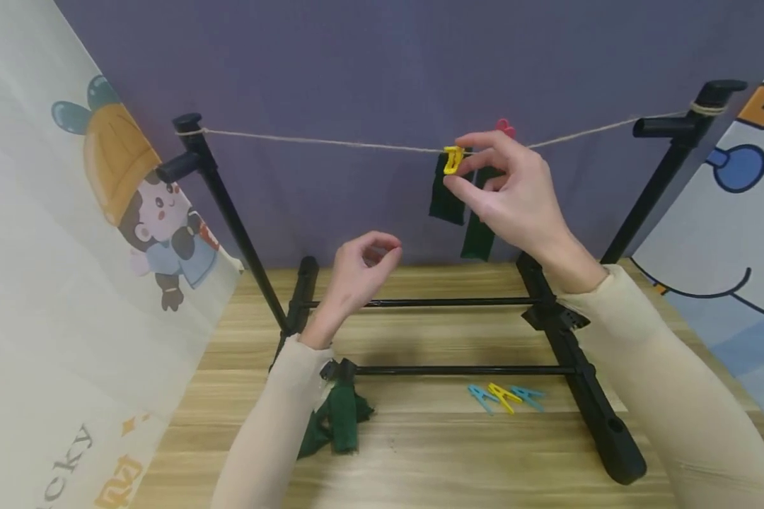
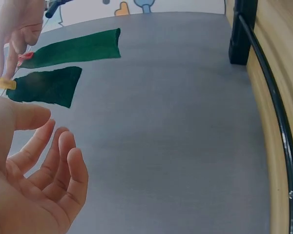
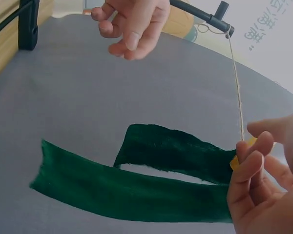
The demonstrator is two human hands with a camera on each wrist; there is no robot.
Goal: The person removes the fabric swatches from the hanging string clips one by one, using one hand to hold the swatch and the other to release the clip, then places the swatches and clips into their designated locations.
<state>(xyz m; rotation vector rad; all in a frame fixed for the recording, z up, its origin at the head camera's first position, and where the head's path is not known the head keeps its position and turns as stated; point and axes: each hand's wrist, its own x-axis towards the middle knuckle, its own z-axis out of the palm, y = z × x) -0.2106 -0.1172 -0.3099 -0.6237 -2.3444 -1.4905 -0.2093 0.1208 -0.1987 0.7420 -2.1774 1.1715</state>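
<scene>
Up at the string (image 1: 331, 144), my right hand (image 1: 516, 191) pinches a yellow clothespin (image 1: 453, 161) between thumb and fingers. The clothespin sits at the top of a short dark green cloth strip (image 1: 446, 201), which hangs from the string. Just right of it hangs a longer green strip (image 3: 112, 192), with a red clothespin (image 1: 505, 128) at its top, partly behind my right hand. My left hand (image 1: 361, 272) is lower and to the left, fingers loosely bent, holding nothing. In the left wrist view its thumb and fingertips are apart, below the short strip.
Black posts (image 1: 232, 212) of a stand carry the string at both ends, with crossbars (image 1: 458, 370) low over the wooden table (image 1: 433, 459). Two blue clothespins and a yellow one (image 1: 505, 397) lie at the front right. Crumpled green cloth (image 1: 342, 417) lies at the front left.
</scene>
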